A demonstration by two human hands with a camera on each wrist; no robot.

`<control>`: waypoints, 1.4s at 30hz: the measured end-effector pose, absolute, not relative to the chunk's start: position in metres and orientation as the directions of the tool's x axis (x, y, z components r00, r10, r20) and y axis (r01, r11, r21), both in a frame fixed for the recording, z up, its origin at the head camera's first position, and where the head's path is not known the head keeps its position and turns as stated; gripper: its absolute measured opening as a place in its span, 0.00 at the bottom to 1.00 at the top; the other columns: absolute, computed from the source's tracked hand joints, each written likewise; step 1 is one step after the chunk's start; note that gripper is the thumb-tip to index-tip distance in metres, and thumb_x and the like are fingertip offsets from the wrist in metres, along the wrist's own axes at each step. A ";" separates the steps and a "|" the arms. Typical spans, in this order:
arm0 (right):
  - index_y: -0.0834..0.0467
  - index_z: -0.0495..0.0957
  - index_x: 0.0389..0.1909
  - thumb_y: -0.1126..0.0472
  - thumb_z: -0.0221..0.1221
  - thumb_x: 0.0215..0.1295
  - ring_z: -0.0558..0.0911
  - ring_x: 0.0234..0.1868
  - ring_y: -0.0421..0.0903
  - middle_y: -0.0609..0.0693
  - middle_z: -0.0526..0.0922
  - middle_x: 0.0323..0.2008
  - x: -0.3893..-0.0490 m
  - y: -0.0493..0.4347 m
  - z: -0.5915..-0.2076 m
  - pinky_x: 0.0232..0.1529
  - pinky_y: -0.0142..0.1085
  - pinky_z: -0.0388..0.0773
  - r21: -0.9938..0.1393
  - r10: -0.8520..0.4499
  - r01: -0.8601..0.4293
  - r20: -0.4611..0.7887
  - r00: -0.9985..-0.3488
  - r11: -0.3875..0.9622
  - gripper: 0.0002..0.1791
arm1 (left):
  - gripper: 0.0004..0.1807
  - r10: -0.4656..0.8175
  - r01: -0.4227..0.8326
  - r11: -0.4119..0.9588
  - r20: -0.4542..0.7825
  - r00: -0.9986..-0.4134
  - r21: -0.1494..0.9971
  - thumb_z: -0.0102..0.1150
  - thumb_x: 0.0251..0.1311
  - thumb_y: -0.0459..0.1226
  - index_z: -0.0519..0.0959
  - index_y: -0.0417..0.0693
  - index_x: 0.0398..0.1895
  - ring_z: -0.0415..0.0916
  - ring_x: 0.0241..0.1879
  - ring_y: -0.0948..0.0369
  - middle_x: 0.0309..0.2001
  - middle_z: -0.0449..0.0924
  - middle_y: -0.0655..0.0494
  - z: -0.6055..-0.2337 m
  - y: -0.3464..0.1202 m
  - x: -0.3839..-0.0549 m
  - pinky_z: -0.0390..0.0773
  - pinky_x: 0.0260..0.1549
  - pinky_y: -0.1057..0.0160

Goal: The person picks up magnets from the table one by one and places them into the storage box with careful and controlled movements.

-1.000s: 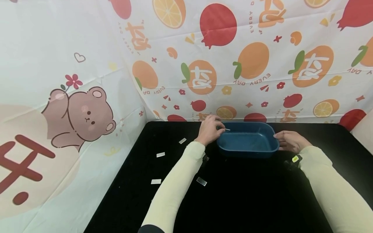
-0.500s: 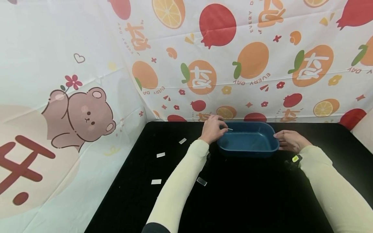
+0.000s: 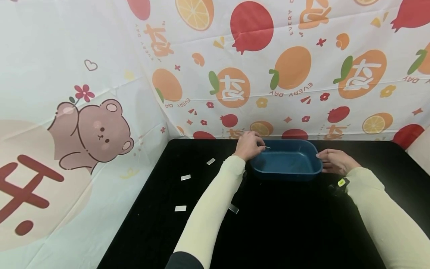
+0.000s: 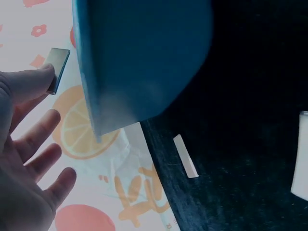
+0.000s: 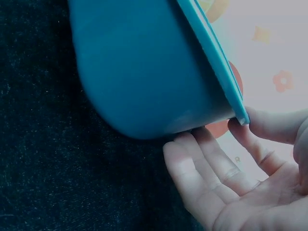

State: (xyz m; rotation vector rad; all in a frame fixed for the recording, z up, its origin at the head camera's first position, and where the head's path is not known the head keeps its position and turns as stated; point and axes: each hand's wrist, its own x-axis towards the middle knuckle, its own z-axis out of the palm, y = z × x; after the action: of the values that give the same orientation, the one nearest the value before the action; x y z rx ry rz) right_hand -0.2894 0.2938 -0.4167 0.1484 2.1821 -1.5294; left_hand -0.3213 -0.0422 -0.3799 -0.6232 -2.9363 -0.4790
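A blue rectangular plastic basin (image 3: 285, 158) with rounded corners stands at the far side of the black table. At its left end my left hand (image 3: 249, 145) pinches a small flat rectangular piece (image 4: 58, 70) between thumb and forefinger, level with the rim. Its other fingers are spread apart from the basin in the left wrist view. Over on the right my right hand (image 3: 337, 161) pinches the rim with thumb and forefinger. The remaining fingers of that hand lie at the outer end wall (image 5: 144, 72) in the right wrist view.
Several small pale flat pieces (image 3: 180, 208) lie scattered on the left of the black table (image 3: 289, 228). One clear-looking piece (image 3: 234, 208) is partly covered by my left sleeve. A fruit-print cloth (image 3: 201, 48) hangs right behind the basin.
My left hand has shifted slightly to the right with the small piece, whose end now reaches a little farther over the basin's left end. The right hand keeps its place on the rim.
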 end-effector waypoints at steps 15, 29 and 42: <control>0.59 0.72 0.54 0.52 0.52 0.75 0.84 0.40 0.41 0.41 0.84 0.36 -0.289 0.293 -0.417 0.47 0.37 0.84 -0.866 -0.174 0.350 -0.430 -0.886 0.358 0.16 | 0.07 0.438 0.435 0.843 0.067 -0.896 0.315 0.65 0.63 0.46 0.89 0.57 0.36 0.77 0.40 0.64 0.38 0.86 0.64 -0.365 -0.009 -0.321 0.80 0.35 0.66; 0.60 0.71 0.55 0.51 0.52 0.75 0.84 0.40 0.42 0.41 0.83 0.36 -0.288 0.293 -0.416 0.48 0.38 0.85 -0.864 -0.170 0.343 -0.425 -0.889 0.368 0.18 | 0.07 0.427 0.409 0.859 0.011 -0.904 0.307 0.65 0.63 0.45 0.89 0.57 0.37 0.76 0.37 0.65 0.36 0.86 0.64 -0.370 0.000 -0.318 0.80 0.38 0.65; 0.58 0.72 0.53 0.52 0.53 0.75 0.84 0.39 0.40 0.41 0.83 0.35 -0.289 0.292 -0.416 0.47 0.37 0.85 -0.868 -0.175 0.345 -0.425 -0.888 0.357 0.15 | 0.07 0.445 0.427 0.855 0.003 -0.895 0.293 0.64 0.64 0.45 0.89 0.59 0.39 0.77 0.38 0.65 0.40 0.86 0.64 -0.376 0.009 -0.321 0.81 0.42 0.63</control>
State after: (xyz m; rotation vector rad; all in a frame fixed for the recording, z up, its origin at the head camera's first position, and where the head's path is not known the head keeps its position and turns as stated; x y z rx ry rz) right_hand -0.2893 0.2923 -0.4163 0.1484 2.1756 -1.5521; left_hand -0.3212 0.0088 -0.3760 -0.7265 -3.0883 -0.4646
